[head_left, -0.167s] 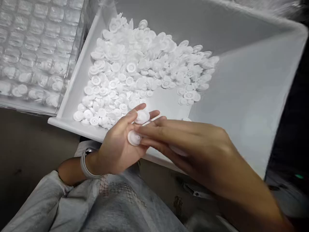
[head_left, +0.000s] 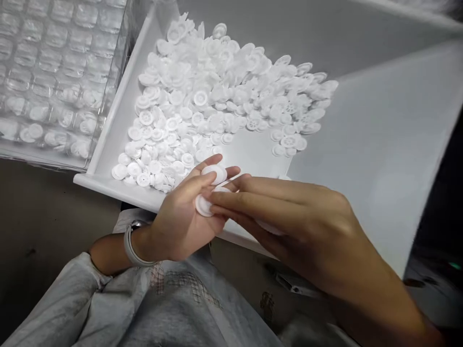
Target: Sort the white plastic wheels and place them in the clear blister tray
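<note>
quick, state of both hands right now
Left hand: holding a round, white, plastic-looking disc.
Right hand: pinching a second white disc near the left palm.

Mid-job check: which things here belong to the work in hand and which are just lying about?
In use:
left hand, holding upper white disc
right hand, at lower white disc
disc pile
white bin
clear tray, likely; white pieces in it

Apparently incidental:
grey wristband, worn
pale object below bin, unclear
green light, far right
</note>
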Available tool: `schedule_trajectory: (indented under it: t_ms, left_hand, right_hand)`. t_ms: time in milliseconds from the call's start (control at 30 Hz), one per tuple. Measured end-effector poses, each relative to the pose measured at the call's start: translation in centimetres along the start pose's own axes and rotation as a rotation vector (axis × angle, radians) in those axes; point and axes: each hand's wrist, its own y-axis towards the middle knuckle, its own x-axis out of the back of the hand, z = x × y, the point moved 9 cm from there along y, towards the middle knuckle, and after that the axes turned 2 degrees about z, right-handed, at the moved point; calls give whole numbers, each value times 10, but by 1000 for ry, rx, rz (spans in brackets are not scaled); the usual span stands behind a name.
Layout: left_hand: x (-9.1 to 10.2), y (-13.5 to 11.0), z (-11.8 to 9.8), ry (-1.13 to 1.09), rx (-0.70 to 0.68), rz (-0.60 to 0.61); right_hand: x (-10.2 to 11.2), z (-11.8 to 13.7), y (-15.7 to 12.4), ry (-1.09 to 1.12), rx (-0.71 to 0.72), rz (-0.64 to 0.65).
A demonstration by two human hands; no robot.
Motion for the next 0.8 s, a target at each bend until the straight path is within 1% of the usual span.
schedule_trajectory:
  t_ms: [167, 300, 433, 567, 700, 800]
  left_hand:
    - [1, -1, -5, -23, -82, -29]
    - [-2, -1, -5, -52, -99, 1]
    - [-2, -1, -4, -62, -89, 17]
    - [0, 0, -5, -41, -99, -2]
    - [0, 1, -6, -7, -118, -14]
    - [0, 1, -6, 12, -117, -18]
  right_hand:
    - [0, -5, 3, 129, -6, -23]
    - [2, -12, 1, 222, -75, -57]
    - [1, -11, 0, 207, -70, -59]
    - [1, -12, 0, 183, -77, -90]
    - [2, -17, 0, 209, -126, -131]
    - [2, -23, 1, 291, -195, -150]
